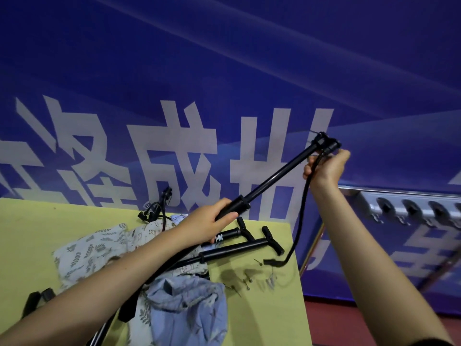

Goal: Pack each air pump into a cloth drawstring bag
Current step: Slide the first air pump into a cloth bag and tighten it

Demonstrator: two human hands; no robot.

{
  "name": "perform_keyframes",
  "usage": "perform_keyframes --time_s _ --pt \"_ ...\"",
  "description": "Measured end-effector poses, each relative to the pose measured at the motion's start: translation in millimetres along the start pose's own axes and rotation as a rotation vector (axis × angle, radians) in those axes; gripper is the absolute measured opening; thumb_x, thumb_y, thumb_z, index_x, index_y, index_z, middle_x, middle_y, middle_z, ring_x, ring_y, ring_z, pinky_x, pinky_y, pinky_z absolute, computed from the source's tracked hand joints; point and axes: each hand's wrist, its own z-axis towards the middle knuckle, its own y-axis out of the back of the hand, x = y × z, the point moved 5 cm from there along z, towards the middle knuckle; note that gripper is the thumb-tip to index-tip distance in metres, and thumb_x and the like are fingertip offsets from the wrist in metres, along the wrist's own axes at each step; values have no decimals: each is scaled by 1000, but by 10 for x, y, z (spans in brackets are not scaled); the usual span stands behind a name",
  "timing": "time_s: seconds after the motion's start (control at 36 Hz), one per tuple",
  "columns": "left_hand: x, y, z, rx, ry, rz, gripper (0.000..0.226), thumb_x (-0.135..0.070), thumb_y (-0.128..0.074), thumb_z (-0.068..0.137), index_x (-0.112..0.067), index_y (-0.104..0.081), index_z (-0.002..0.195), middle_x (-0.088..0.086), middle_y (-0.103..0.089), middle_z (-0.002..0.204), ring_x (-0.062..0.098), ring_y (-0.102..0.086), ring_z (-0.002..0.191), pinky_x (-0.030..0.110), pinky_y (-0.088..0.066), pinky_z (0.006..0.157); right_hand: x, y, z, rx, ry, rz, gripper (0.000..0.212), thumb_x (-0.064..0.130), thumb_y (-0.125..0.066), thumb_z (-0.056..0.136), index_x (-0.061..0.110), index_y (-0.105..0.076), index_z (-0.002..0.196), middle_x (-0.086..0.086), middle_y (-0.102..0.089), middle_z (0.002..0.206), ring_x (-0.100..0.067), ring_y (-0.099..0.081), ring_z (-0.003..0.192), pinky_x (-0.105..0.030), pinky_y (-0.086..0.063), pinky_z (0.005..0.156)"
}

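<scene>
While lifted aslant above the yellow table point(37, 228), black air pump point(274, 174) gripped by both: left hand point(209, 221) closed round barrel's lower end, right hand point(326, 168) closed at hose point(298, 221) near top; cloth drawstring bags point(99, 248) heaped below beside other pumps point(239, 248).

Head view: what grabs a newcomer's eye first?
The black air pump held up mid-air across the centre: the left hand grips its barrel, the right hand its upper end, with the hose dangling below. Behind looms a blue banner with large white characters. Lower left, the yellow table carries patterned cloth bags and more pumps.
</scene>
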Motion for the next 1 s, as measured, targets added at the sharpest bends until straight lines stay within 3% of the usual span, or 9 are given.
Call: perform_keyframes --time_s 0.11,0.19,0.25,0.36,0.75,1.0 --pt "-81 8 28 9 -12 1 27 -46 -42 99 -29 -48 119 11 -63 81 18 -62 54 42 -55 61 84 38 10 -76 88 -84 47 57 -32 97 18 -49 77 2 -39 54 -12 -28 37 -17 -21 39" --pt "-132 20 64 21 -16 24 26 -45 -43 99 -28 -48 118 9 -62 80 16 -61 52 39 -53 61 103 91 66 -102 164 -162 24 39 -48 97 17 -54 90 2 -37 56 -9 -27 35 -17 -22 37" --pt "-139 17 83 46 -13 9 25 -44 -43 99 -27 -49 116 7 -59 77 15 -61 51 37 -53 59 88 138 88 -86 180 -149 14 28 -52 96 17 -54 88 3 -37 57 -8 -27 36 -18 -23 36" --pt "-143 -25 85 103 1 -56 22 -42 -42 100 -24 -50 107 5 -56 74 16 -59 48 34 -51 56 37 240 89 -59 164 -129 16 24 -52 95 19 -48 80 4 -33 55 -9 -25 37 -18 -19 37" --pt "-248 -90 37 126 47 -282 36 -40 -31 103 -9 -49 103 0 -52 64 17 -49 44 25 -44 48 162 168 -129 61 212 -66 17 26 -47 100 21 -46 83 10 -28 47 -8 -23 35 -18 -17 37" --pt "-374 -127 69 117 71 -441 33 -41 -28 103 -16 -47 93 3 -54 65 20 -48 43 28 -43 45 18 -42 -345 223 136 -37 16 27 -45 101 23 -49 86 8 -33 50 -8 -28 33 -18 -21 35"
